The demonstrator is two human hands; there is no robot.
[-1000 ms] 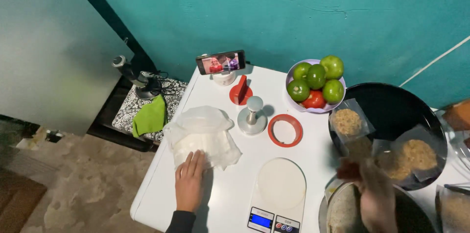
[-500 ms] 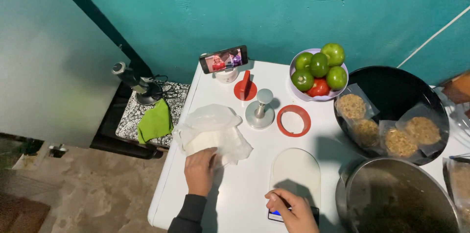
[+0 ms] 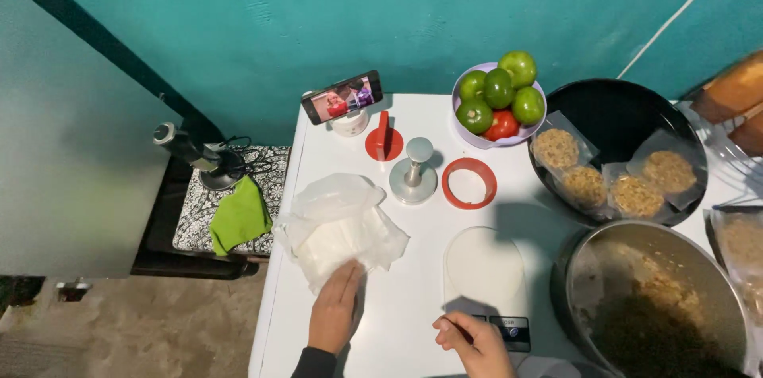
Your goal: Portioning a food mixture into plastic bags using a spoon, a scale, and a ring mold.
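My left hand [image 3: 335,308] lies flat on the white table [image 3: 413,290], its fingertips resting on the near edge of a pile of thin translucent plastic sheets [image 3: 338,228]. My right hand [image 3: 470,341] is at the front of the table with its fingers curled, touching the front of a small kitchen scale [image 3: 486,273] with a round white platform. It holds nothing that I can see. A metal press with a knob handle [image 3: 413,174] and a red ring mould [image 3: 469,183] stand behind the scale.
A bowl of green and red tomatoes [image 3: 499,100] and a phone on a stand [image 3: 343,97] sit at the back. A black pan [image 3: 618,147] holds patties on plastic sheets. A steel bowl of mince [image 3: 656,298] is front right. A green cloth [image 3: 240,217] lies on a low side table.
My right hand came away from the black pan and moved down to the front of the scale. My left hand stayed on the plastic sheets. The view shifted slightly.
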